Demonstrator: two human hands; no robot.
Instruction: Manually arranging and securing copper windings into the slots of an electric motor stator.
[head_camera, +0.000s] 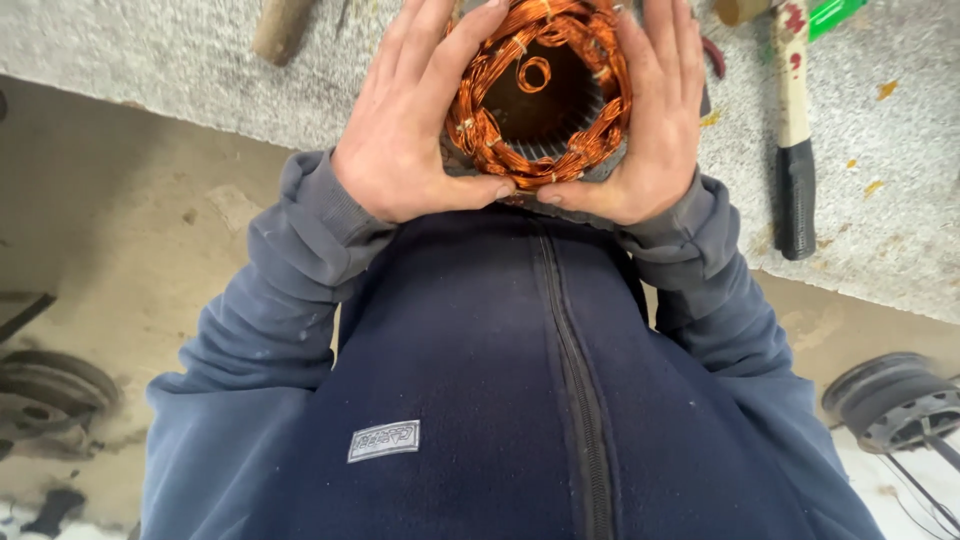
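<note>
Nearest the camera is the person's dark blue zipped fleece vest (480, 400) over grey-blue sleeves, and just beyond it, pressed close against the chest at the edge of the speckled grey stone workbench (150, 60), sits one round motor stator wound with bright copper wire (540, 95). The left hand (415, 130) and the right hand (645, 125) cup it from either side, fingers spread and curved around the copper coil ring, thumbs meeting along its near rim, so both are grasping the stator rather than clenched or loose. One risk, as I judge it, is that pressure from the palms could bend or nick the thin enamelled windings; a small loose loop of wire stands inside the bore and could snag. Held at the bench edge, the stator could also slip towards the floor if the grip eased. Further out on the bench lie one long hammer with a pale handle, red marks and black grip (793, 130) on the right and one wooden handle (280, 28) on the left. On the floor, one dark metal wheel-like part (893, 400) shows at either side, two in all.
</note>
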